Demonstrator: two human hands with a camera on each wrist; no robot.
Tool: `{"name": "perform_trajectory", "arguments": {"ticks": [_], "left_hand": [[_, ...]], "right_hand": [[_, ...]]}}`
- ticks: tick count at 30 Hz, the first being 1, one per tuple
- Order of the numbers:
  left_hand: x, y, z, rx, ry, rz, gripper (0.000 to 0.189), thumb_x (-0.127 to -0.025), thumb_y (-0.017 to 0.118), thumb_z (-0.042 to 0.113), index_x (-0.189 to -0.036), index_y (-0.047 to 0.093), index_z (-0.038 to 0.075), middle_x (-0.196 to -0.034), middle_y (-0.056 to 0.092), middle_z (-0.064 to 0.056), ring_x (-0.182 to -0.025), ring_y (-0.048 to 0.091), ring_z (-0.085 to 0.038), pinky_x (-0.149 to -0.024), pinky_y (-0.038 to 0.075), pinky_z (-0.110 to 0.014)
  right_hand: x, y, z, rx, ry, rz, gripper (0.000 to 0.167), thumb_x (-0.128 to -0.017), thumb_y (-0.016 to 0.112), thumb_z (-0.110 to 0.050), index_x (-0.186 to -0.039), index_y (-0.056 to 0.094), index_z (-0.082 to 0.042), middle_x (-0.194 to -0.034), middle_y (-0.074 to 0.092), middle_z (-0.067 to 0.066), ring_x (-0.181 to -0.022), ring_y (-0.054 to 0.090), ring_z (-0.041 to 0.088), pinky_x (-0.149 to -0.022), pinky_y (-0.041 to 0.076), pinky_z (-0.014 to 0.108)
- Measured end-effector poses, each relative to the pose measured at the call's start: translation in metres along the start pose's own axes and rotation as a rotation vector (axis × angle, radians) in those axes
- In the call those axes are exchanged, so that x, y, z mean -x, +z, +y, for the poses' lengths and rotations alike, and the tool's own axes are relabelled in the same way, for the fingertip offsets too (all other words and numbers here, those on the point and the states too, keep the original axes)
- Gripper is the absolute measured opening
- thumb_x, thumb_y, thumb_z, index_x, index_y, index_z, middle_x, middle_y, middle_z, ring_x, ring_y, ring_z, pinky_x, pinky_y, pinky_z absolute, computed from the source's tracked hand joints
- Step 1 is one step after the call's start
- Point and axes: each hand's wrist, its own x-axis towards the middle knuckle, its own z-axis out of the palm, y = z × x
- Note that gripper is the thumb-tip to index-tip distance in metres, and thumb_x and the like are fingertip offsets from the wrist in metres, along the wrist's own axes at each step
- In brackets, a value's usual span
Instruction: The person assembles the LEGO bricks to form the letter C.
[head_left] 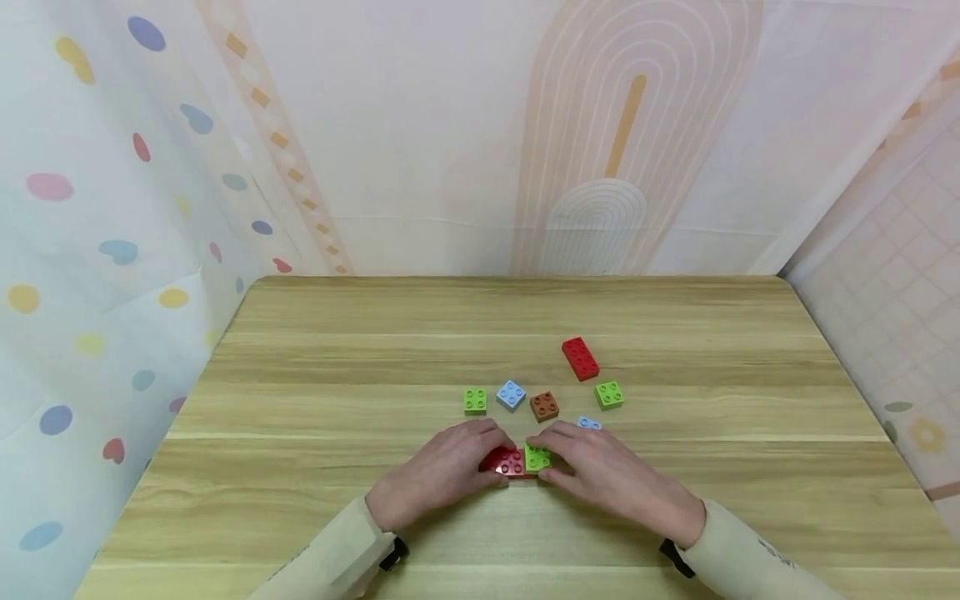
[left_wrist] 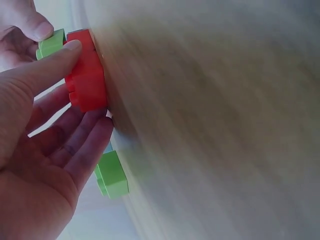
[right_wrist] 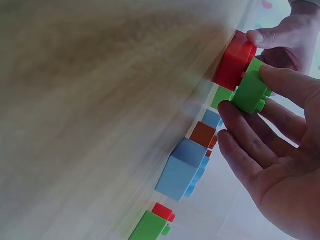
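Observation:
A long red brick [head_left: 510,463] lies on the table near its front, studs up. My left hand [head_left: 448,467] grips its left end between thumb and fingers. In my right hand [head_left: 600,471] a square green brick [head_left: 537,457] is pinched between thumb and fingertips. That green brick sits over the red brick's right end, as the right wrist view shows with the green brick [right_wrist: 251,89] against the red brick's studs. Seen from the left wrist, the thumb presses the near side of the red brick [left_wrist: 87,75].
Behind the hands lie a green brick [head_left: 475,402], a light blue brick [head_left: 511,395] and a brown brick [head_left: 544,406]. Another light blue brick [head_left: 589,423] is partly hidden by the right hand. Farther right are a second green brick [head_left: 609,395] and a long red brick [head_left: 581,358].

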Motion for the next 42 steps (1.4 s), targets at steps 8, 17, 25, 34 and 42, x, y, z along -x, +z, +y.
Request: {"name": "perform_trajectory", "arguments": {"ticks": [8,17,25,34,42], "left_hand": [[0.008,-0.004,-0.010,0.143,0.003,-0.064,0.038,-0.094,0.079,0.020,-0.129,0.070,0.009,-0.123,0.071,0.000,-0.113,0.064,-0.012,-0.101,0.053,-0.036],[0.011,-0.006,-0.013,0.203,-0.005,-0.070,0.037,-0.095,0.077,0.018,-0.130,0.070,0.009,-0.126,0.071,-0.001,-0.115,0.064,-0.012,-0.101,0.053,-0.037],[0.009,-0.005,-0.011,0.204,0.000,-0.071,0.038,-0.094,0.077,0.018,-0.131,0.069,0.010,-0.125,0.071,0.000,-0.115,0.063,-0.011,-0.102,0.052,-0.037],[0.010,-0.011,-0.011,0.205,0.003,-0.010,0.043,-0.096,0.076,0.024,-0.135,0.065,0.009,-0.131,0.068,-0.002,-0.121,0.063,-0.016,-0.106,0.051,-0.039],[0.007,-0.020,-0.024,0.194,0.070,0.198,0.033,-0.098,0.073,0.020,-0.128,0.068,0.008,-0.127,0.070,-0.005,-0.120,0.065,-0.023,-0.105,0.051,-0.047]], "right_hand": [[-0.002,-0.003,-0.003,0.029,-0.019,-0.029,0.037,-0.095,0.077,-0.025,-0.130,0.071,-0.012,-0.123,0.069,0.001,-0.109,0.064,0.015,-0.090,0.055,0.040],[-0.001,-0.005,-0.004,-0.024,0.000,-0.030,0.036,-0.093,0.079,-0.023,-0.127,0.073,-0.013,-0.121,0.069,-0.001,-0.107,0.063,0.013,-0.090,0.055,0.041],[-0.002,-0.002,-0.001,-0.035,0.031,-0.039,0.047,-0.090,0.082,-0.025,-0.130,0.067,-0.007,-0.126,0.069,0.005,-0.113,0.064,0.019,-0.095,0.055,0.044],[0.001,-0.002,0.004,0.015,0.032,-0.017,0.043,-0.090,0.082,-0.025,-0.126,0.070,-0.006,-0.124,0.073,0.008,-0.117,0.066,0.026,-0.102,0.052,0.049],[0.003,-0.003,0.008,0.032,-0.003,-0.004,0.042,-0.089,0.082,-0.025,-0.125,0.071,-0.007,-0.120,0.073,0.007,-0.115,0.066,0.026,-0.106,0.048,0.052]]}}
